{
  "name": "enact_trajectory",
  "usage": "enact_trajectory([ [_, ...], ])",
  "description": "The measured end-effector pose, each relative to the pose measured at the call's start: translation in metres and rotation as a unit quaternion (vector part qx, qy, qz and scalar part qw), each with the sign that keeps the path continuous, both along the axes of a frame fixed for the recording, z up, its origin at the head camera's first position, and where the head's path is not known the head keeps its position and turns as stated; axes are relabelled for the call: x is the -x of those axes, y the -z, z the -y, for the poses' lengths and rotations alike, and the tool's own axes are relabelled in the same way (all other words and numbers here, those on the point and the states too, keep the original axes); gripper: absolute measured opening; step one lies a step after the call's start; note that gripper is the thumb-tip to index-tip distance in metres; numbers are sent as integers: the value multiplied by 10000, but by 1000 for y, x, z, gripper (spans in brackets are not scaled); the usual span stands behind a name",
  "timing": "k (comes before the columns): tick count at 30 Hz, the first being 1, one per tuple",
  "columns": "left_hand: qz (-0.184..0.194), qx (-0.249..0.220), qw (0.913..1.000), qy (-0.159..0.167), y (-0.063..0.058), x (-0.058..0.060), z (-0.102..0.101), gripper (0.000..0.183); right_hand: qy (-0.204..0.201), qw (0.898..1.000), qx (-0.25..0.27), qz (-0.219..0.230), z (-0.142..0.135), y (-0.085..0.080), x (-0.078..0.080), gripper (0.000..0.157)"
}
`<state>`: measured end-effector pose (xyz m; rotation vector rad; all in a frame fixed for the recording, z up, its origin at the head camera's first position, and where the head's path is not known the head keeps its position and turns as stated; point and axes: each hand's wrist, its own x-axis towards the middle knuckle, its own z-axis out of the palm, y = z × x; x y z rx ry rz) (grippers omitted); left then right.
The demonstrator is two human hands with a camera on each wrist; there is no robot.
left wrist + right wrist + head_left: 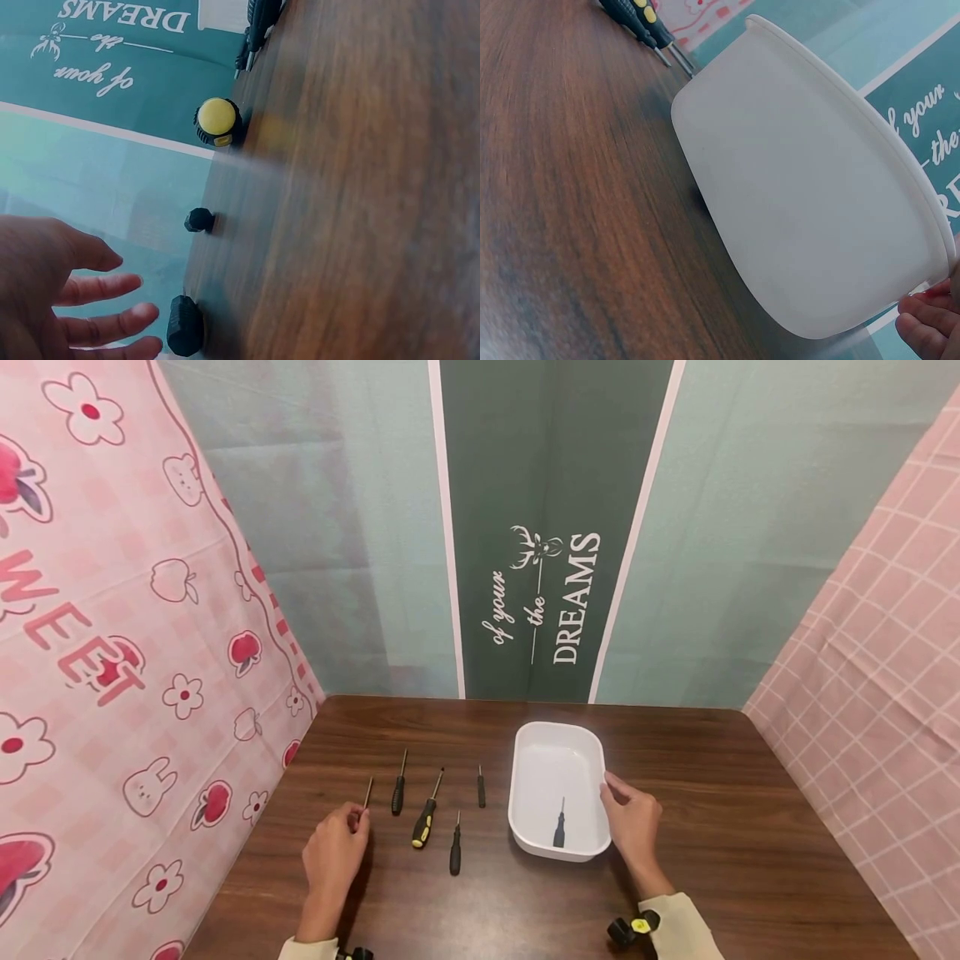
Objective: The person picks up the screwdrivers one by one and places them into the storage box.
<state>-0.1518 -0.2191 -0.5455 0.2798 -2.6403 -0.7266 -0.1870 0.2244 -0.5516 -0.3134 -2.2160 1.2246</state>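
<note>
My left hand (337,847) is at the leftmost screwdriver (368,792), whose handle it covers in the head view. In the left wrist view the fingers are loosely extended and parted, with that screwdriver's black handle (185,326) just beyond the fingertips. My right hand (633,818) pinches the right rim of a white plastic tray (522,785), fingertips at its edge in the right wrist view. Inside the tray, near its front end, lies a small dark screwdriver (559,831).
Between left hand and tray lie a black screwdriver (398,793), a larger black-and-yellow one (424,822), and two small black ones, one nearer (455,852) and one farther (482,789). The wooden table (465,918) meets patterned cloths at its back and sides.
</note>
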Motion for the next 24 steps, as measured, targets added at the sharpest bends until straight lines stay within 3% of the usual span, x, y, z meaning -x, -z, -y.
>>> enact_trajectory([
  [11, 238, -30, 9997, 52, -2, 0, 0, 12, 19, 9997, -174, -153, -1, 1, 2, 20],
  [24, 385, 14, 9992, -80, -2, -1, 4, 14, -19, 10000, -39, 16, -1, 3, 0, 22],
])
